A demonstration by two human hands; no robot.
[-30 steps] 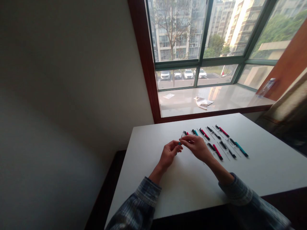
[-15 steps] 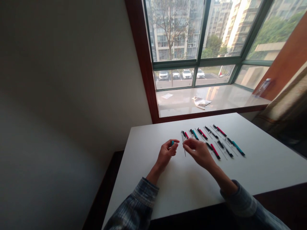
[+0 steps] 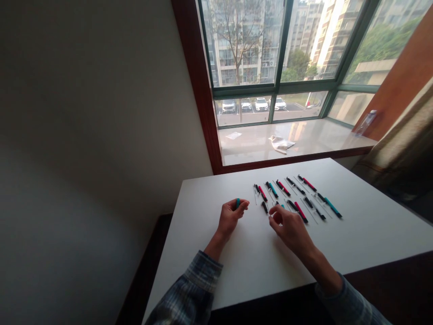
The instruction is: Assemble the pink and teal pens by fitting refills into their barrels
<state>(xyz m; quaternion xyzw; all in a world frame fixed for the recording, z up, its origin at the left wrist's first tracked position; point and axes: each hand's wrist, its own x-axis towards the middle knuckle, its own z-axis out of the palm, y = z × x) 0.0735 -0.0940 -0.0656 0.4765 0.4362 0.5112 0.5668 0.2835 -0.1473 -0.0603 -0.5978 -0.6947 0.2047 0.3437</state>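
My left hand [image 3: 231,214] is closed around a teal pen barrel [image 3: 237,202], of which only a short piece shows above the fingers. Over the table, my right hand [image 3: 290,224] pinches the near end of a thin pen refill [image 3: 268,208], low beside a black pen part [image 3: 264,207]. Just behind those fingers lies another teal pen piece [image 3: 283,206], partly hidden. Taken-apart pens lie in two slanting rows: red barrels [image 3: 263,193], a teal barrel [image 3: 333,207], black parts [image 3: 309,202] and thin refills.
The white table [image 3: 199,253] stands against the window ledge [image 3: 250,151]. A crumpled cloth or wrapper [image 3: 281,144] and a flat paper [image 3: 233,135] lie on the ledge. A clear bottle [image 3: 367,123] stands at its right end, near a curtain [image 3: 402,131].
My right hand has moved right and slightly toward me, lowering the refill to the table beside the black part. My left hand stays closed on the teal barrel and has turned slightly.
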